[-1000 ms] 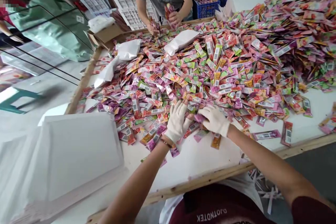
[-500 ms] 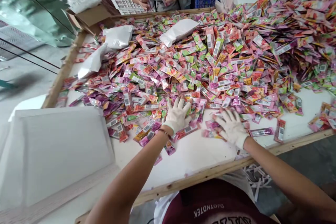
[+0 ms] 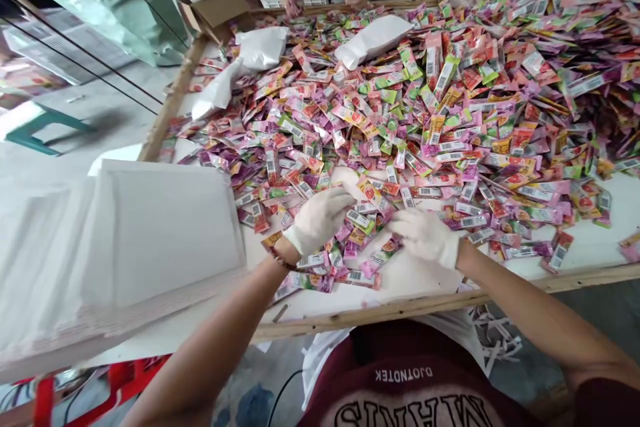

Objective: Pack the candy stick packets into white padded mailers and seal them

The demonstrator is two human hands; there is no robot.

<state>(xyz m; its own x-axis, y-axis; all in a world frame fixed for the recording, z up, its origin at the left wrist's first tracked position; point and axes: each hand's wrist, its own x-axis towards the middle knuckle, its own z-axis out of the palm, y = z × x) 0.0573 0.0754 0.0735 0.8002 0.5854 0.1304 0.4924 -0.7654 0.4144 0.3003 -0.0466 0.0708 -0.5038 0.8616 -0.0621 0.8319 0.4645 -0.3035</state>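
Flanking colourful sachets (image 3: 381, 257); gloved left hand (image 3: 320, 220), gloved right hand (image 3: 425, 237)

Even light throws a soft shadow beside the teal stool (image 3: 40, 117) and glare on the green wrapping (image 3: 115, 7), with central sachets (image 3: 382, 257) fairly crisp and left-edge white sheets (image 3: 45, 267) stretched and blurred.

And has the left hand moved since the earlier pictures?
Yes: judged against the white stack, the left hand has shifted leftward, closer to that stack.
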